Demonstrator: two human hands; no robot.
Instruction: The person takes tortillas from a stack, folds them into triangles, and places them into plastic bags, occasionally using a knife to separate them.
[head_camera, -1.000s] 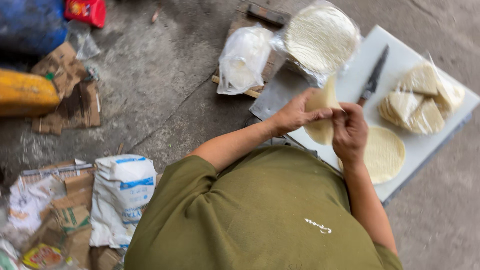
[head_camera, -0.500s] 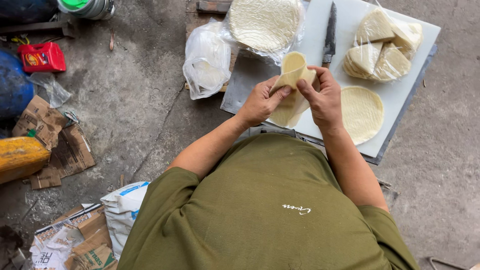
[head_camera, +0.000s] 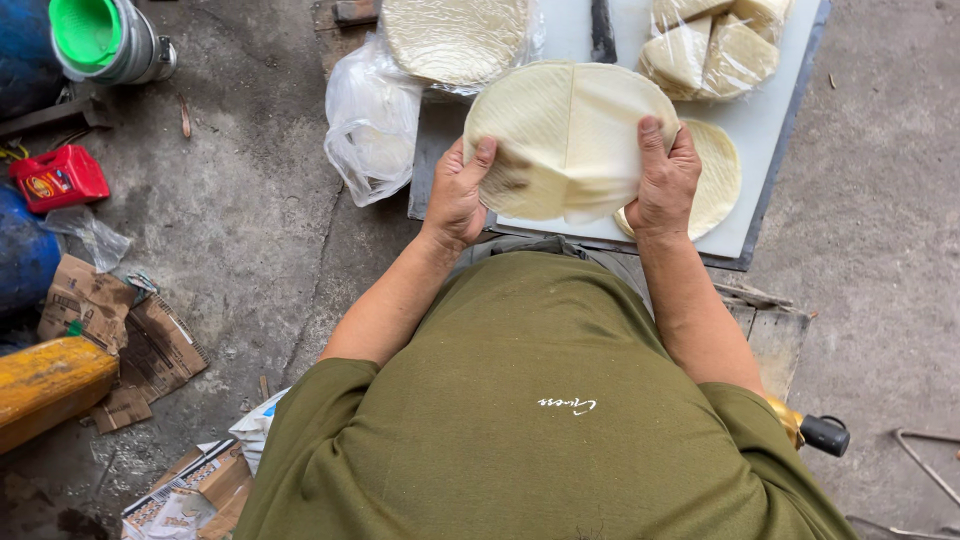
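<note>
Gripping round wrapper (head_camera: 570, 140): left hand (head_camera: 458, 195), right hand (head_camera: 663, 180).

we see olive green short-sleeve tee, small white script mark mid-front, sleeves end above elbows, forearms bare, left hand (head_camera: 458, 195) and right hand (head_camera: 664, 182) bare, no gloves

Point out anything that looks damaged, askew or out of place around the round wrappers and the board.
The round wrapper held between the left hand and right hand has a straight seam down its middle. The white board overhangs its support, and torn cardboard litters the ground.
</note>
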